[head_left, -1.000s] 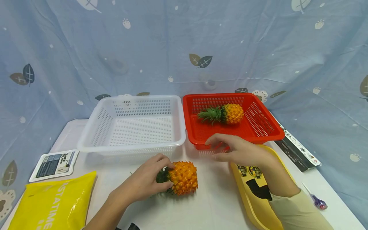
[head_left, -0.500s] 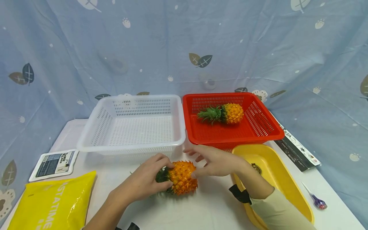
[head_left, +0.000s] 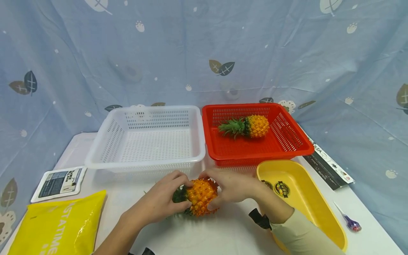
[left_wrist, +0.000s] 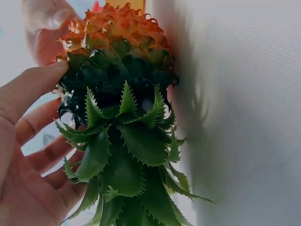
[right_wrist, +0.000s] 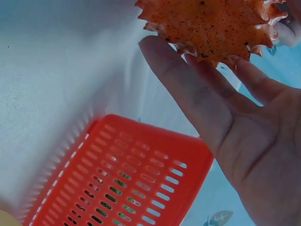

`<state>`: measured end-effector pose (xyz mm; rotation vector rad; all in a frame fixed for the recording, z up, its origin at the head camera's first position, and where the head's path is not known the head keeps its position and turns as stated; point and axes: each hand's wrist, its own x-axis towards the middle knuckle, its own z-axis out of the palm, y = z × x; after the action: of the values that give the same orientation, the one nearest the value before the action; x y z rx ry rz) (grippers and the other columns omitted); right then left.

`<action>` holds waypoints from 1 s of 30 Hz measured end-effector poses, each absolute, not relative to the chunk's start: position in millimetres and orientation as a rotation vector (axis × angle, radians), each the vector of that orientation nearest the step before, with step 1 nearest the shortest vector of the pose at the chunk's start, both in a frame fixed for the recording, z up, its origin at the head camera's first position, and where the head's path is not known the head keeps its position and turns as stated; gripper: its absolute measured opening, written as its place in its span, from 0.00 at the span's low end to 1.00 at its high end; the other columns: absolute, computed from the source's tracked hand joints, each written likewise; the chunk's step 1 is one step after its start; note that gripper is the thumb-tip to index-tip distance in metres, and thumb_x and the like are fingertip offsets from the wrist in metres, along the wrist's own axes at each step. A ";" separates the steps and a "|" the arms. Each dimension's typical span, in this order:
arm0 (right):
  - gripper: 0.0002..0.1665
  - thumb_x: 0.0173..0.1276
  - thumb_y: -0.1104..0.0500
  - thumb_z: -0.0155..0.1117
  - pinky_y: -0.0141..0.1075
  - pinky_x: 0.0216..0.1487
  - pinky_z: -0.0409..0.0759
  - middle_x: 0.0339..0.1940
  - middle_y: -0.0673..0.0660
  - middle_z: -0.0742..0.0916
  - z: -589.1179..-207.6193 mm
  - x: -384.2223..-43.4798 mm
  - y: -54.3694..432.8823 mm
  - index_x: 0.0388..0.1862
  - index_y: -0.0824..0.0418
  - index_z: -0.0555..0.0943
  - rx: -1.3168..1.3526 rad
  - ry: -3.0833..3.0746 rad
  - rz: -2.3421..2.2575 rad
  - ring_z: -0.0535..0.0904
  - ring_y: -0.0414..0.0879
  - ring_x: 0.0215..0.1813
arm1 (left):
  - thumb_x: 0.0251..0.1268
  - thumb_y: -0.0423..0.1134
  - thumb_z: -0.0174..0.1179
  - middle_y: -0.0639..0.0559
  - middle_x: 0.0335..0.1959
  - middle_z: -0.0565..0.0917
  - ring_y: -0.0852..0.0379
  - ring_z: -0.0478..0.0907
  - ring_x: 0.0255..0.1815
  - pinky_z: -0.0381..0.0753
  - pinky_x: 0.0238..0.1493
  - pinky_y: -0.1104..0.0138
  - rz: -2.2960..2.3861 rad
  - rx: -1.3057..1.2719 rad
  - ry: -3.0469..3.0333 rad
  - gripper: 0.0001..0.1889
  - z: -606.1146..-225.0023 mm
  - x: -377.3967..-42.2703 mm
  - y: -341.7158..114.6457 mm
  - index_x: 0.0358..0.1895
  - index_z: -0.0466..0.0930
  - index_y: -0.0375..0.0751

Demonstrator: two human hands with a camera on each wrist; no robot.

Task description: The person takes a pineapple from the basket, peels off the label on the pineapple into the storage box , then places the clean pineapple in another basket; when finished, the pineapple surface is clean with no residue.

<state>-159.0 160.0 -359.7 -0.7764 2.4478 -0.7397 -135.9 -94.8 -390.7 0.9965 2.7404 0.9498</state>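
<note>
An orange pineapple [head_left: 201, 196] with green leaves lies on its side on the white table, crown to the left. My left hand [head_left: 165, 196] grips it where the crown meets the fruit, thumb on the near side. From the right, my right hand [head_left: 237, 186] holds the rounded base between thumb and fingers. The left wrist view shows the spiky crown [left_wrist: 129, 160] beside the left palm, most of it hidden from the head view. In the right wrist view, fingers lie along the speckled orange base [right_wrist: 207, 28].
Behind stand a white basket [head_left: 143, 164] and a red basket [head_left: 261, 156] with another pineapple [head_left: 258, 126] in it. A yellow tray [head_left: 302, 184], a lollipop [head_left: 352, 225] and a long box [head_left: 328, 168] are at right. A yellow bag [head_left: 60, 223] and a white-edged packet [head_left: 58, 184] lie left.
My right hand has come left and down from in front of the red basket and taken hold of the pineapple's base. The left hand has kept its grip in place.
</note>
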 end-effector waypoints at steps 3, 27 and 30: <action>0.42 0.54 0.50 0.84 0.44 0.62 0.81 0.55 0.44 0.82 -359.9 -158.1 159.2 0.66 0.47 0.74 -0.764 2.454 -0.718 0.78 0.41 0.56 | 0.60 0.45 0.75 0.60 0.53 0.79 0.58 0.78 0.54 0.83 0.59 0.54 0.956 0.993 2.739 0.17 -390.9 -135.8 -94.5 0.50 0.81 0.55; 0.37 0.51 0.56 0.79 0.37 0.53 0.83 0.48 0.48 0.84 -368.4 -151.6 154.6 0.60 0.56 0.75 -0.839 2.608 -0.712 0.78 0.42 0.48 | 0.59 0.45 0.76 0.61 0.53 0.80 0.57 0.79 0.55 0.83 0.60 0.54 0.894 0.980 2.810 0.20 -389.1 -133.9 -94.6 0.54 0.82 0.54; 0.37 0.51 0.55 0.79 0.38 0.52 0.82 0.49 0.48 0.84 -367.5 -151.1 155.2 0.61 0.55 0.76 -0.840 2.626 -0.711 0.78 0.42 0.48 | 0.59 0.45 0.76 0.61 0.53 0.80 0.58 0.79 0.55 0.83 0.60 0.55 0.889 0.989 2.831 0.21 -389.7 -133.1 -94.2 0.55 0.82 0.53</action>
<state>-151.1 155.2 -367.5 -0.8404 2.6261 -0.7111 -133.1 -94.2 -389.7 0.9890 2.8315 0.8887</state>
